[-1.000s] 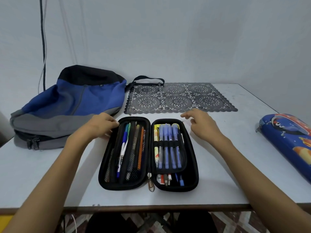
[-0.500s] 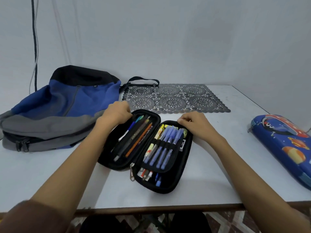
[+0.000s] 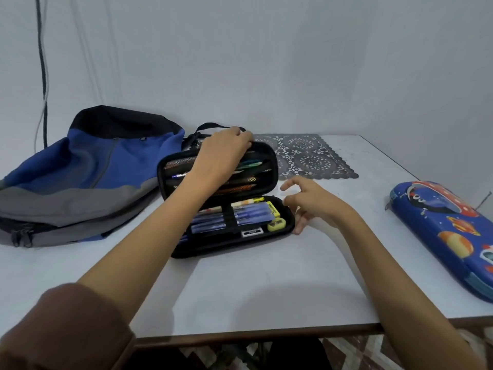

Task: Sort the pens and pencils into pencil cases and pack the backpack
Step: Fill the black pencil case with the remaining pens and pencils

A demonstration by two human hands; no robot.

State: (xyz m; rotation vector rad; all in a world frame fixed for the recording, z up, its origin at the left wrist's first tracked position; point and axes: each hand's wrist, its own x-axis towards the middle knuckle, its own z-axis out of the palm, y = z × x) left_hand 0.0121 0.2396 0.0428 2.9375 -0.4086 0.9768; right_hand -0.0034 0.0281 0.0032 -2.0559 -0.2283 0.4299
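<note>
The black pencil case (image 3: 213, 248) lies at mid-counter, nearer the far edge than the near edge, with its long axis running roughly parallel to the near edge. It is unzipped: the lower half rests flat on the counter (image 3: 266, 289), and the upper half stands raised, nearly upright, on the far side. The left grip (image 3: 224, 153) is closed over the top rim of the raised half, fingers curled across the rim and holding it. The right grip (image 3: 312, 202) is unclenched, fingers loosely spread and holding nothing; it sits at the right end of the lower half, and contact between fingertips and case cannot be confirmed. The lower half contains blue pens (image 3: 250, 213) under an elastic band, a yellow sharpener (image 3: 277, 225) at the right end, and a small white-labelled eraser (image 3: 252, 232) beside it. The raised half carries a mesh pocket with an orange patterned pencil (image 3: 240, 188) and a teal pen (image 3: 250, 164), partly hidden by the left forearm. A blue, grey and black backpack (image 3: 93, 166) lies on its side at the far left corner, just beside the case. A grey lace placemat (image 3: 306, 156) lies along the far edge, behind the case. A blue printed pencil case (image 3: 448, 236), closed, lies along the right edge, well apart from the black one.
</note>
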